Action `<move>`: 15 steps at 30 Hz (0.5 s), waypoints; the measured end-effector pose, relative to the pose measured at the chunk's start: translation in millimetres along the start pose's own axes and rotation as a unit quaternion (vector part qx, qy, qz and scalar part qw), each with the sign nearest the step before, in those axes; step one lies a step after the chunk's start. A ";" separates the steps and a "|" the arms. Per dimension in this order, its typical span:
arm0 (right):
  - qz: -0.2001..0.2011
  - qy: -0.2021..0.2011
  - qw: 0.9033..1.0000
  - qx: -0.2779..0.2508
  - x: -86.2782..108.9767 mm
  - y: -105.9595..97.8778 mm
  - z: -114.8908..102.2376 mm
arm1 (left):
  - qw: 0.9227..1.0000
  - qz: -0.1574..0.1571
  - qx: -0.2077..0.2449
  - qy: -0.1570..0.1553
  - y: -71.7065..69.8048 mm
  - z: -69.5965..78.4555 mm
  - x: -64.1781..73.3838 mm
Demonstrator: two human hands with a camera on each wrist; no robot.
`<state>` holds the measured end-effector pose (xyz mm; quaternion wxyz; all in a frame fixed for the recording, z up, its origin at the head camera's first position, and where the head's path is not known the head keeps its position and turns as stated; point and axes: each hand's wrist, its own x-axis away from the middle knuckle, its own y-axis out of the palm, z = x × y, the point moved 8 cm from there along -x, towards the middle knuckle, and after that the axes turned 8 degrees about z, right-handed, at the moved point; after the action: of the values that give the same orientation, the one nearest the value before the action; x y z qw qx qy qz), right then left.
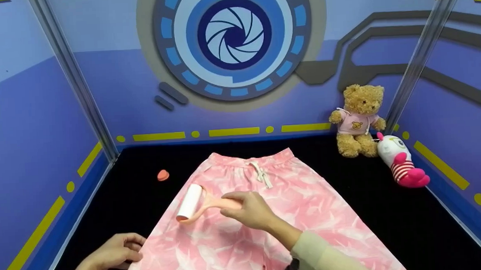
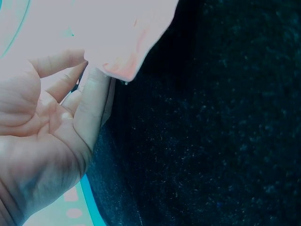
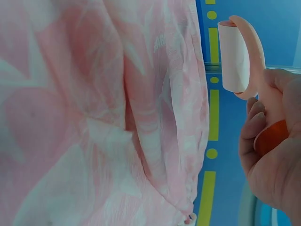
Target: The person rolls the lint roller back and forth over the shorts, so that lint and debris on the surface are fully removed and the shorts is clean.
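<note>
Pink shorts (image 1: 229, 238) with a pale leaf-like pattern and a white drawstring lie spread out, waistband at the far end. My right hand (image 1: 250, 210) grips the peach handle of a lint roller (image 1: 191, 201), fingers wrapped round it. Its white roll is over the left upper part of the shorts; whether it touches the cloth I cannot tell. In the right wrist view the lint roller (image 3: 235, 56) shows beyond the fabric. At the left edge of the shorts, my left hand (image 1: 117, 252) pinches the cloth; the left wrist view shows its fingertips at a corner (image 2: 124, 70).
The black tabletop (image 1: 132, 198) carries a small orange-pink piece (image 1: 163, 175) left of the waistband. A teddy bear (image 1: 359, 120) sits at the back right, beside a pink and white plush toy (image 1: 402, 161). Blue printed walls (image 1: 118, 83) stand on three sides.
</note>
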<state>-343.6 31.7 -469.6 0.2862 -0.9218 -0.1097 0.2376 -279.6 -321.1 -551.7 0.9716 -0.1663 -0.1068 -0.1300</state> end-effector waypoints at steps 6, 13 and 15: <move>0.016 -0.004 1.000 0.017 -14.1 15.7 1.4 | 1.000 0.003 0.001 0.000 -2.2 -1.2 0.5; 0.024 0.028 0.999 0.038 -23.2 32.5 12.8 | 1.000 0.010 -0.003 -0.003 -1.6 -4.2 -0.7; 0.024 0.030 0.999 0.038 -24.4 36.0 15.0 | 1.000 0.010 -0.002 -0.003 -1.2 -3.8 -0.5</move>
<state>-369.8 1.3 -492.2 0.3180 -0.9195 -0.0702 0.2203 -279.7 -323.4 -555.0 0.9722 -0.1695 -0.1079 -0.1203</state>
